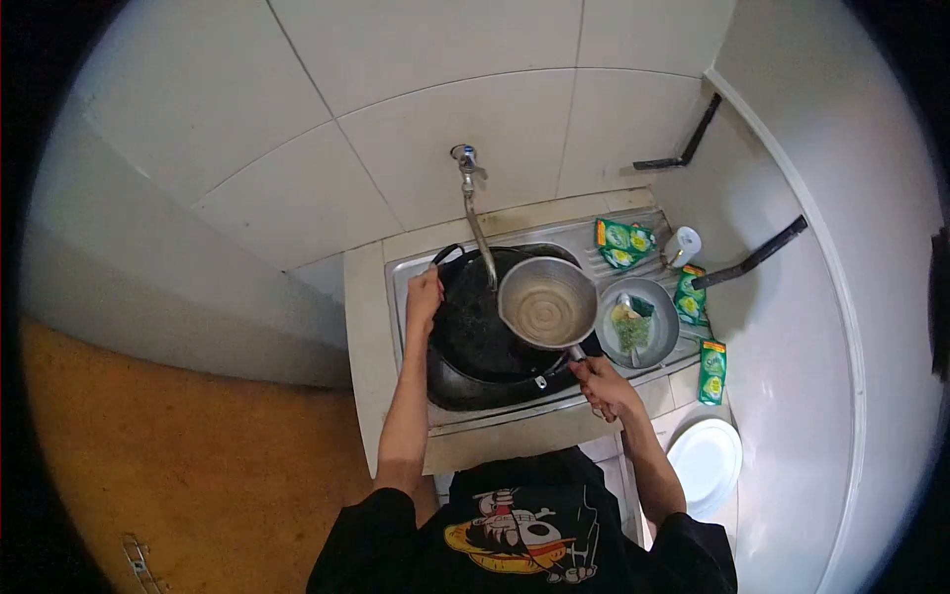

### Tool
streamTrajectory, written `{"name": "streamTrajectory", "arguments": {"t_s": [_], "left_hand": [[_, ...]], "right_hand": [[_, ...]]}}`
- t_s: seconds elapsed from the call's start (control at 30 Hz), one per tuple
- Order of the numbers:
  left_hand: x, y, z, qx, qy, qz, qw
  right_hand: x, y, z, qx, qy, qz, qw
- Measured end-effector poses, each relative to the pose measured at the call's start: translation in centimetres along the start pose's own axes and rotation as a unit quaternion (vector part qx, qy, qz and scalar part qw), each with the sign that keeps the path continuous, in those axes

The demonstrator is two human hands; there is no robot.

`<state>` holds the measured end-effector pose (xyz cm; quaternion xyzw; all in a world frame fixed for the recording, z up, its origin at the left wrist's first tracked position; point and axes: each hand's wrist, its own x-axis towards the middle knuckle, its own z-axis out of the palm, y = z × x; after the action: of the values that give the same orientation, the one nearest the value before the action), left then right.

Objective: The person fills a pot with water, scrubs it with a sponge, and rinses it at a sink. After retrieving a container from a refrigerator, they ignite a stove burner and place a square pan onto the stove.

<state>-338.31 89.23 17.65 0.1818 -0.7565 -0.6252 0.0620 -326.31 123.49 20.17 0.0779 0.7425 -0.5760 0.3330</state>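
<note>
My right hand (604, 388) is closed around the handle of a metal saucepan (544, 302), held over the right part of the sink. The saucepan's inside faces up, with brownish rings on its bottom. Below it a large black wok (475, 332) fills much of the sink basin. At the wok's upper left rim, my left hand (426, 297) has its fingers closed at the black loop handle (448, 253). The faucet (469, 183) spout comes down between my hands, close to the saucepan's left rim.
Right of the saucepan, a grey pan (661, 315) holds a green sponge (631, 332) and a light-coloured item. Green packets (623, 241) and a white container (683, 246) stand on the drainboard. Another green packet (712, 372) lies nearer. White plates (706, 465) sit lower right. Black brackets (757, 255) project from the right wall.
</note>
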Motion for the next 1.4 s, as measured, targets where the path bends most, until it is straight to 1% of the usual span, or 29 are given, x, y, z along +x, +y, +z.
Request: {"name": "streamTrajectory", "arguments": {"t_s": [0.03,0.07,0.13,0.17,0.2,0.23,0.3,0.33,0.4,0.43,0.47,0.5,0.53,0.6,0.67,0.73,0.8,0.83,0.9,0.97,1.0,1.07,1.1,1.17,1.2,1.27,1.3,1.37,1.4], "left_hand": [[-0.8,1.5,-1.1,0.015,-0.016,0.010,1.000],[-1.1,2.5,-1.9,0.015,-0.006,0.011,1.000],[-1.8,3.7,-2.9,-0.002,-0.013,-0.005,1.000],[-2.1,4.2,-3.1,-0.008,-0.023,0.001,1.000],[-2.3,4.7,-3.1,-0.006,-0.023,0.001,1.000],[-2.4,5.1,-3.1,-0.008,-0.027,0.009,1.000],[-2.6,6.0,-2.8,-0.010,-0.032,0.018,0.999],[-2.6,6.4,-2.5,-0.005,-0.044,0.030,0.999],[-2.7,6.9,-2.1,0.001,-0.051,0.043,0.998],[-2.6,7.1,-1.9,0.005,-0.054,0.067,0.996],[-2.6,7.4,-1.9,0.010,-0.055,0.092,0.994],[-2.7,7.8,-2.0,0.010,-0.053,0.094,0.994],[-2.7,8.1,-2.1,0.023,-0.061,0.107,0.992],[-2.6,8.8,-2.0,0.038,-0.072,0.121,0.989],[-2.4,9.4,-1.6,0.085,-0.045,0.192,0.977],[-2.0,10.1,-1.0,0.112,-0.041,0.212,0.970],[-1.7,11.3,-0.3,0.137,-0.032,0.235,0.962],[-1.6,11.9,0.1,0.145,-0.033,0.256,0.955],[-1.3,13.4,0.8,0.154,-0.035,0.276,0.948],[-0.8,14.9,1.4,0.194,-0.058,0.311,0.929],[-0.7,15.8,1.9,0.194,-0.060,0.311,0.928],[-0.5,17.4,3.0,0.192,-0.050,0.394,0.897],[0.0,17.7,3.4,0.191,-0.050,0.397,0.896],[1.0,18.3,4.2,0.244,-0.029,0.469,0.848],[1.5,18.3,4.5,0.243,-0.029,0.469,0.849],[2.7,18.1,5.2,0.330,-0.016,0.475,0.816],[3.1,17.9,5.3,0.330,-0.014,0.475,0.816],[3.8,17.3,5.6,0.377,0.007,0.501,0.779],[4.0,17.1,5.8,0.377,0.006,0.500,0.779]], "right_hand": [[0.4,0.8,-0.2,0.007,-0.007,0.006,1.000],[0.8,1.4,-0.4,0.013,-0.013,0.009,1.000],[0.7,1.0,-0.3,-0.004,-0.021,0.000,1.000],[0.8,0.7,-0.2,-0.051,-0.009,-0.014,0.999],[0.5,-0.1,0.0,-0.096,0.004,-0.028,0.995],[0.0,-1.7,0.1,-0.095,0.004,-0.029,0.995],[-0.9,-4.6,0.5,-0.136,-0.032,0.003,0.990],[-0.2,-4.3,1.0,-0.136,-0.033,0.002,0.990],[1.7,-2.9,2.2,-0.149,-0.003,-0.121,0.981],[2.2,-2.5,2.4,-0.149,-0.006,-0.123,0.981],[2.6,-2.3,2.5,-0.121,-0.036,-0.111,0.986],[2.7,-2.5,2.6,-0.094,-0.065,-0.098,0.989],[2.6,-2.8,2.7,-0.094,-0.065,-0.100,0.988],[2.4,-3.4,2.8,-0.080,-0.080,-0.064,0.992],[3.7,-2.1,3.1,-0.074,-0.084,-0.062,0.992],[4.1,-1.1,3.6,-0.070,-0.089,-0.056,0.992],[3.9,-1.3,3.7,-0.077,-0.075,-0.100,0.989],[3.5,-2.0,3.5,-0.078,-0.074,-0.100,0.989],[2.3,-3.2,3.1,-0.070,-0.097,-0.022,0.993],[2.3,-3.0,3.2,-0.069,-0.089,-0.012,0.994],[2.3,-3.0,3.2,-0.070,-0.082,-0.005,0.994],[2.7,-2.3,3.0,-0.066,-0.087,-0.019,0.994],[2.8,-2.1,3.0,-0.064,-0.092,-0.033,0.993],[2.9,-2.1,3.0,-0.055,-0.091,-0.037,0.994],[2.8,-2.0,3.1,-0.045,-0.094,-0.037,0.994],[3.8,-0.5,3.3,-0.051,-0.096,-0.051,0.993],[4.0,-0.5,3.3,-0.057,-0.097,-0.065,0.992],[3.8,-0.5,3.3,-0.058,-0.092,-0.060,0.992],[3.5,-0.6,3.3,-0.057,-0.087,-0.055,0.993]]}}
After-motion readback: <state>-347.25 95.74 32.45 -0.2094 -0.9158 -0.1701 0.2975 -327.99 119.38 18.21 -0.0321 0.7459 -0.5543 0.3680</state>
